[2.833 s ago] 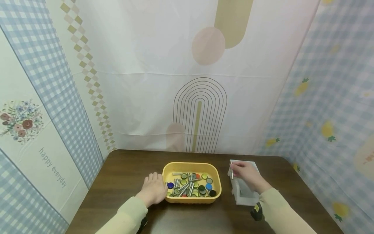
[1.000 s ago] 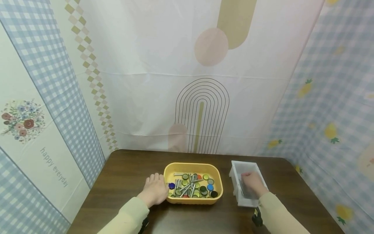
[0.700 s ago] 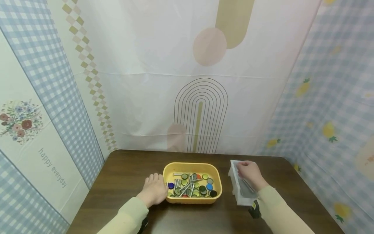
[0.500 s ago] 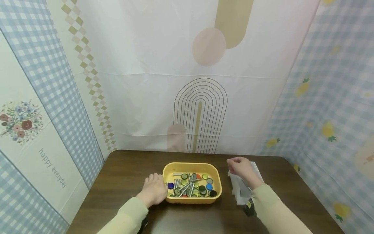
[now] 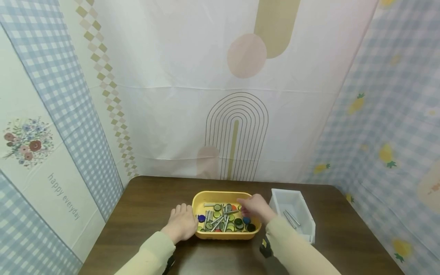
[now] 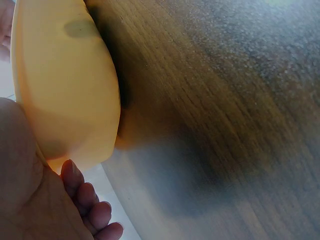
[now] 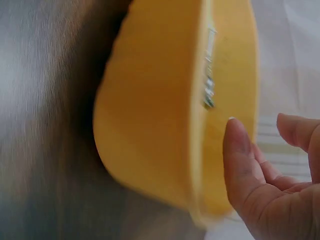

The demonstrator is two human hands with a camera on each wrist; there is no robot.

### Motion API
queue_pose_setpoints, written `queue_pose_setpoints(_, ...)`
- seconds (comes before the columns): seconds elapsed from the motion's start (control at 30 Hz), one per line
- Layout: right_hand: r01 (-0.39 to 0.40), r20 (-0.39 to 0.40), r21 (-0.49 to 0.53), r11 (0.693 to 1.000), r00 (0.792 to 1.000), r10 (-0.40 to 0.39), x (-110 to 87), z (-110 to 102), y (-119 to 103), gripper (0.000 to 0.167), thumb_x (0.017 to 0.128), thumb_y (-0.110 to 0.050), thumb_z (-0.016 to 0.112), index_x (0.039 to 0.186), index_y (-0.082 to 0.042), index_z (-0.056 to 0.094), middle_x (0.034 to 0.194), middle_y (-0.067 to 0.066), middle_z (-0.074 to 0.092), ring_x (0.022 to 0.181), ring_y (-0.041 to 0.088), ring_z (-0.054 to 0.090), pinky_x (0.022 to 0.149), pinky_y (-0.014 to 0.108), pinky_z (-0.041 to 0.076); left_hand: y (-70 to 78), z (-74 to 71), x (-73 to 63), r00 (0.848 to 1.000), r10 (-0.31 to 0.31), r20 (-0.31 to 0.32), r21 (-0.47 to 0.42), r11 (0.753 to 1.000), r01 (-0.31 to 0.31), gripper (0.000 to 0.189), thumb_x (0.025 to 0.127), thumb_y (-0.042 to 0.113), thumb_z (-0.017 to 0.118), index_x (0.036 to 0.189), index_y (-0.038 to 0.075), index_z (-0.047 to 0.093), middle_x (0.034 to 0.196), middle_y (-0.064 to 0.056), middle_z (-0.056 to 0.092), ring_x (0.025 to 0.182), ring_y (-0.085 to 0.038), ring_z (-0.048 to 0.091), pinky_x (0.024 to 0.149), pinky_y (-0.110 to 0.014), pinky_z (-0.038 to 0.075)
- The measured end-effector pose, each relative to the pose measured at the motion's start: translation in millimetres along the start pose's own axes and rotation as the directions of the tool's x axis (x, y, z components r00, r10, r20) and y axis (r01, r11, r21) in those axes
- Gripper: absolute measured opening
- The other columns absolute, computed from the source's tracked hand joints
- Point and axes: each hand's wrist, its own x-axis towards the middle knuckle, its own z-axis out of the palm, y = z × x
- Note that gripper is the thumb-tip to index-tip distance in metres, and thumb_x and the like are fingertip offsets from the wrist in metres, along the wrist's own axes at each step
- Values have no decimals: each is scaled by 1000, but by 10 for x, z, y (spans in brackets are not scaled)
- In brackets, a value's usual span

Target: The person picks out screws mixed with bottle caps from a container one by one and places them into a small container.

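Since the earlier frame the right hand [image 5: 255, 208] has left the white box [image 5: 301, 214] and now hovers over the right part of the yellow tray [image 5: 206, 197], with its fingers [image 7: 239, 145] relaxed and spread, so its grip is released and it holds nothing. Two metal pins [image 5: 291, 218] now lie inside the white box, which stands just beside the tray on the right. Inside the tray there is a mix of metal pins [image 5: 215, 220] and coloured bottle caps [image 5: 245, 220]; the right hand covers some of them, so what its fingertips touch cannot be told. On the other side, the left hand [image 5: 182, 222] rests against the left wall of the tray with straight fingers, also in a released grip, exactly as before. Both containers stand on the dark wooden surface [image 5: 151, 206]. Behind it hangs a pale curtain [image 5: 237, 133] with an arch pattern, and checked cloth panels [image 5: 86, 126] close the sides
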Motion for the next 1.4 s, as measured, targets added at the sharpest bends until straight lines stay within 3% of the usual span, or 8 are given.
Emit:
queue_pose_setpoints(0.17,-56,29,92,994,998,54,80,185,40,34,91,-15,64,110,12,57,90,24,64,66,23,67,69,37,56,26,-2,-3,1000,8,-1,-14,1000,-8,28,91,27,52,95,0,48,87,-9,35,85,-29,34,81,-48,32)
queue_pose_setpoints(0.3,-59,14,144,988,998,57,104,260,54,23,87,-5,62,101,13,59,75,16,61,56,19,62,63,36,56,41,-7,-8,1000,12,-5,-15,1000,-12,25,91,26,52,94,1,47,86,-9,35,84,-29,34,81,-48,32)
queue_pose_setpoints(0.47,-69,-8,111,991,997,70,121,298,74,18,85,-2,60,95,13,61,65,8,56,53,16,59,60,36,55,43,13,1,1000,7,5,-14,1000,-7,26,91,27,51,95,1,47,87,-10,35,85,-29,34,82,-48,32)
queue_pose_setpoints(0.63,-71,-20,99,993,997,73,178,315,115,21,86,-2,63,100,13,61,66,11,59,51,16,60,58,36,55,40,16,10,1000,-7,8,-18,1000,7,28,91,28,52,96,1,47,88,-9,36,86,-29,34,83,-48,31)
queue_pose_setpoints(1.07,-86,-27,22,996,996,87,230,367,124,17,86,-1,65,97,12,63,70,17,65,50,16,60,58,36,55,53,-19,0,1000,-10,8,-18,1000,10,26,91,26,51,95,0,47,88,-10,36,86,-29,35,82,-47,32)
queue_pose_setpoints(1.4,-49,-24,-78,996,999,47,202,407,64,10,81,-3,65,77,6,65,59,9,60,47,13,53,52,32,52,-12,33,25,1000,-19,-2,3,1000,19,29,91,28,51,97,0,48,88,-10,36,87,-29,35,83,-47,32)
